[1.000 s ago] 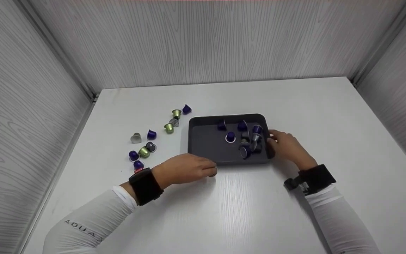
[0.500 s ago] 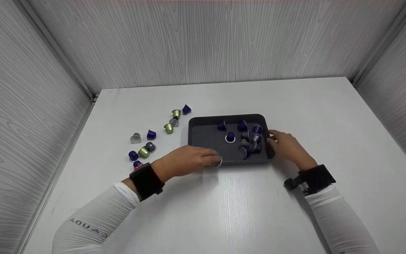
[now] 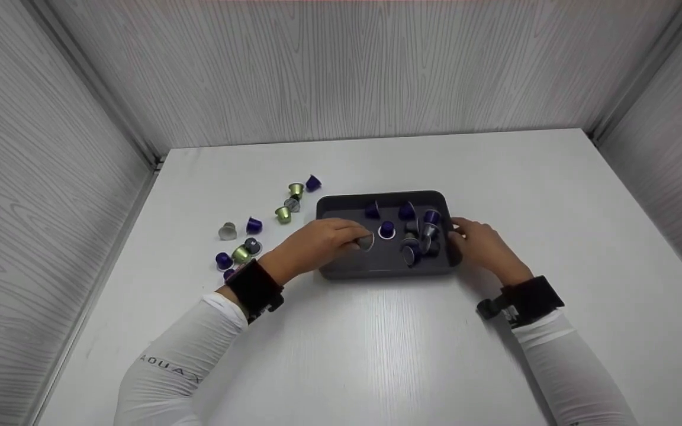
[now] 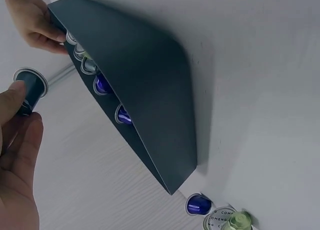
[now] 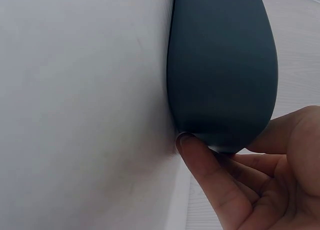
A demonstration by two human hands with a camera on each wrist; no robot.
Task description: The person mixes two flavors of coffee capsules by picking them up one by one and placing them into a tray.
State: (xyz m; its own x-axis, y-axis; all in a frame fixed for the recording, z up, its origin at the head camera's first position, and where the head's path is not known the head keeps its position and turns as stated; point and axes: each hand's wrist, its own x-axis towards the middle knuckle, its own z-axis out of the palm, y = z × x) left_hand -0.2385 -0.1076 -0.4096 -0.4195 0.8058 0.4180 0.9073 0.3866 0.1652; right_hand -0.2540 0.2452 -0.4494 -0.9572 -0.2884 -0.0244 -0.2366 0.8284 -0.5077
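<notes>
My left hand pinches a dark grey coffee capsule between thumb and fingers, held over the left half of a dark grey tray. The left wrist view shows this capsule with its rimmed end up, beside the tray wall. My right hand grips the tray's right end, its fingers curled at the corner in the right wrist view. Inside the tray lie several capsules: a purple one stands near the middle, and purple and grey ones crowd the right side.
Left of the tray, several more capsules are scattered on the white table, among them a green one, a purple one and a silver one. A pale wood-grain wall closes off the back.
My left hand has risen from the tray's front edge and moved forward over the tray with the grey capsule. The right hand and the tray stay in place.
</notes>
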